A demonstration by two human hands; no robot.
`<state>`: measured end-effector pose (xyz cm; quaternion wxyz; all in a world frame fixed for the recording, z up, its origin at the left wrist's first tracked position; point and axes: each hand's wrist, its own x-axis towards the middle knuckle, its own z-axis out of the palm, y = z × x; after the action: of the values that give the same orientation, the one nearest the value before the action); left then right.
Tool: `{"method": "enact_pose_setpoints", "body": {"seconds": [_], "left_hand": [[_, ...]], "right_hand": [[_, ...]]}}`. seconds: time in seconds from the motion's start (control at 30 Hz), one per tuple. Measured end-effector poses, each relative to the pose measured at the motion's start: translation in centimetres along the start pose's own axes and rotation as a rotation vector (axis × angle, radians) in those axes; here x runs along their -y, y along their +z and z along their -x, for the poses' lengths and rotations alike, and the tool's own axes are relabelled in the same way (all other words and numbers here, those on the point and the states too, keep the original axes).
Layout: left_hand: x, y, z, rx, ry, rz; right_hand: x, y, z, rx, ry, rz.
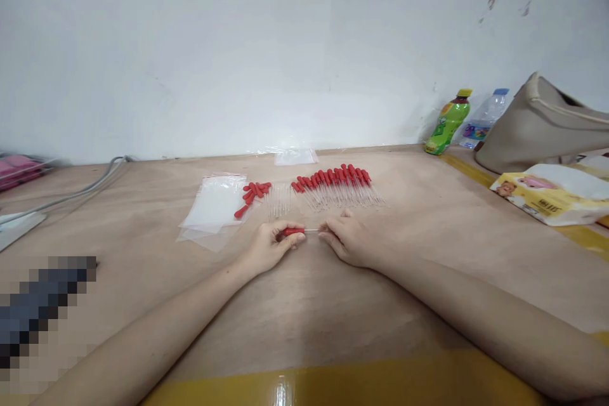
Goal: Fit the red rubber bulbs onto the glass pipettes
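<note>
Between the fingers of my left hand is a red rubber bulb, pointing right. A thin clear tube runs from the bulb's end to my right hand, whose fingertips pinch its other end. Behind my hands lie several loose red bulbs in a small heap, with a group of bare clear tubes beside them. Further right is a row of clear tubes fitted with red bulbs, bulbs towards the wall.
Clear plastic bags lie left of the heap, another bag by the wall. At right are a green bottle, a clear bottle, a beige bag and a tissue pack. A cable lies left.
</note>
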<state>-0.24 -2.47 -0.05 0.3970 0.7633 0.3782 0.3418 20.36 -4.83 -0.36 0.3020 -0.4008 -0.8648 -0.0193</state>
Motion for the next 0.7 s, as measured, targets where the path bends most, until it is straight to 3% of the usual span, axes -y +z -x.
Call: {"method": "enact_pose_setpoints", "body": {"seconds": [0.13,0.33,0.7], "left_hand": [[-0.3,0.0,0.0,0.048,0.002,-0.01],[0.0,0.3,0.1,0.04,-0.012,0.084],[0.5,0.2,0.5,0.033,0.053,-0.033]], "right_hand": [[0.0,-0.1,0.0,-0.139,-0.117,0.194],[0.9,0.1,0.2,-0.189,-0.099,0.149],[1.4,-0.1,-0.1,0.154,0.245,-0.205]]}}
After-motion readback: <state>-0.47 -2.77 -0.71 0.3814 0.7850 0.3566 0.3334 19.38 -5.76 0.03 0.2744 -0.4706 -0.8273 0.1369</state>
